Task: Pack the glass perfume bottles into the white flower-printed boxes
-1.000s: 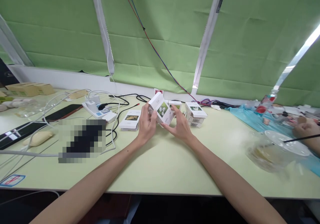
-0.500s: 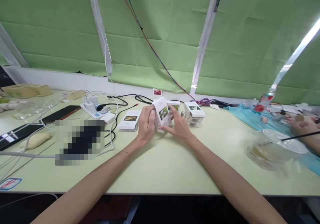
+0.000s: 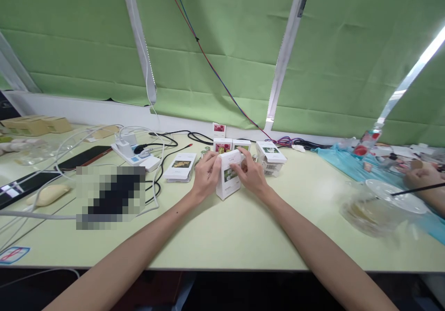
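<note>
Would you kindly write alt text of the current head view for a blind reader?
A person's left hand and right hand hold a white flower-printed box roughly upright at a pale green table. Similar boxes sit nearby, with a power strip to the left and a blue cloth to the right.

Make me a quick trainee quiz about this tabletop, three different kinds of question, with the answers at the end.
1. True or false: the left hand and right hand both touch the same white box.
2. What colour is the sheet on the right side of the table? A) red B) blue C) black
3. Fill in: the flowers pictured on the carton to the left of the left hand are ____.

Key: 1 true; 2 B; 3 yellow.
</note>
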`<state>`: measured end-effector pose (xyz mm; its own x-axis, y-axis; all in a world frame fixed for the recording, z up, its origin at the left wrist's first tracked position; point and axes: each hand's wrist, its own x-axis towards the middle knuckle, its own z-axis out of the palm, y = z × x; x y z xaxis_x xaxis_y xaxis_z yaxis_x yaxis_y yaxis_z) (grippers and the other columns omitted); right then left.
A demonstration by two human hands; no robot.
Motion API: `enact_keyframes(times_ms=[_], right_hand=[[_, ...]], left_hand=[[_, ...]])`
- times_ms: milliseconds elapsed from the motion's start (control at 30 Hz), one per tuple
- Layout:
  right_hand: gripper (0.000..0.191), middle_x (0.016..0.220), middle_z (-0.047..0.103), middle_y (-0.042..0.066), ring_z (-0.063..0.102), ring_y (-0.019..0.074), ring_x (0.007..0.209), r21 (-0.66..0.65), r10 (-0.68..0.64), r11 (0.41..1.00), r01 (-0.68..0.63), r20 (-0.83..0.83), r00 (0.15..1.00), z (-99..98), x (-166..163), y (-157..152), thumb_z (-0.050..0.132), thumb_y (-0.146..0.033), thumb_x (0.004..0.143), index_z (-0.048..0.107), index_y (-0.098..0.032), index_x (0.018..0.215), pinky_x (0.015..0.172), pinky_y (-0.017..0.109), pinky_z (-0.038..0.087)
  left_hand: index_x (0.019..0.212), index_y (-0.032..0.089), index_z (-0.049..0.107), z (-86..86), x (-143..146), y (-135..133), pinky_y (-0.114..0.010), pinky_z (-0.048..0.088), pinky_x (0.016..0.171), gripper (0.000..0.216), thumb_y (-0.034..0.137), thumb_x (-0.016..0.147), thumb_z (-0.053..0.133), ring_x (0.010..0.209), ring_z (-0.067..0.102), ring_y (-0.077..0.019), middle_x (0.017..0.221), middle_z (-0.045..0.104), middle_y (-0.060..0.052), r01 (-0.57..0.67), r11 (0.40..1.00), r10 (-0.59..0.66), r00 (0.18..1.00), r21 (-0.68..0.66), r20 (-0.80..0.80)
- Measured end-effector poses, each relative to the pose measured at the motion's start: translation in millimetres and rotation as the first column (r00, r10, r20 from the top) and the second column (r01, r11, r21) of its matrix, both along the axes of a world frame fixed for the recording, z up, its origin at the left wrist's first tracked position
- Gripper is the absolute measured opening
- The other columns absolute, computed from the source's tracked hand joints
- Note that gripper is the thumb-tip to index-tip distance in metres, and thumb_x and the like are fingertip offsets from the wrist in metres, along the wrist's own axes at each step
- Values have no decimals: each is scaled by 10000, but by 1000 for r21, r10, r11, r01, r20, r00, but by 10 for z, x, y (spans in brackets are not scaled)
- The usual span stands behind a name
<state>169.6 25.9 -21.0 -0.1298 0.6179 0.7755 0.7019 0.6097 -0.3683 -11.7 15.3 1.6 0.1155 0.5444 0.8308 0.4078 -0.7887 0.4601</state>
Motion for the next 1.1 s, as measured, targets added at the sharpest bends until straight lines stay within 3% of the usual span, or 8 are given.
enact_keyframes(times_ms=[333,500,667,800,967,1100], right_hand=[[482,598,614,8,516,158,452,13,-17,1000,18,-70,997,37,-1,-34,337,-519,1040,591,-159,1234,473,267,359],[449,591,581,-9,463,137,420,26,-15,999,19,-140,990,33,0,-26,295,-512,1047,589,-176,1089,449,256,326],[456,568,523,-21,442,139,425,79,-63,994,78,-178,982,23,-1,-14,256,-519,1055,570,-200,966,460,271,325],[493,599,527,-4,458,145,465,106,-72,990,91,-171,983,20,2,-22,221,-521,1059,568,-208,901,478,281,331],[542,549,458,-11,417,148,440,87,-62,993,77,-161,985,17,0,-26,179,-533,1057,524,-225,773,467,289,308],[563,537,458,0,430,159,441,79,-72,993,86,-167,983,16,-5,-26,163,-529,1055,518,-228,738,471,300,318]], left_hand=[[806,183,633,-43,22,5,-237,420,483,274,388,958,531,691,549,-135,903,610,-61,-32,999,32,999,-12,-29],[808,163,613,-43,22,-6,-240,435,486,235,352,942,574,520,428,-44,1046,578,-71,-47,995,53,997,88,-59],[793,161,595,-25,18,-19,-257,442,501,228,333,942,582,502,409,-28,1095,547,-85,-18,989,31,996,145,-83],[812,164,609,-37,21,-8,-259,460,507,178,304,923,611,598,491,-72,1112,519,-108,20,987,-2,994,160,-112],[880,187,663,-62,18,5,-314,553,609,59,235,871,629,875,601,-198,1164,501,-135,39,984,-18,992,175,-121],[921,189,693,-67,2,-6,-370,593,684,163,166,779,616,1036,604,-275,1215,494,-148,80,979,-54,989,187,-140]])
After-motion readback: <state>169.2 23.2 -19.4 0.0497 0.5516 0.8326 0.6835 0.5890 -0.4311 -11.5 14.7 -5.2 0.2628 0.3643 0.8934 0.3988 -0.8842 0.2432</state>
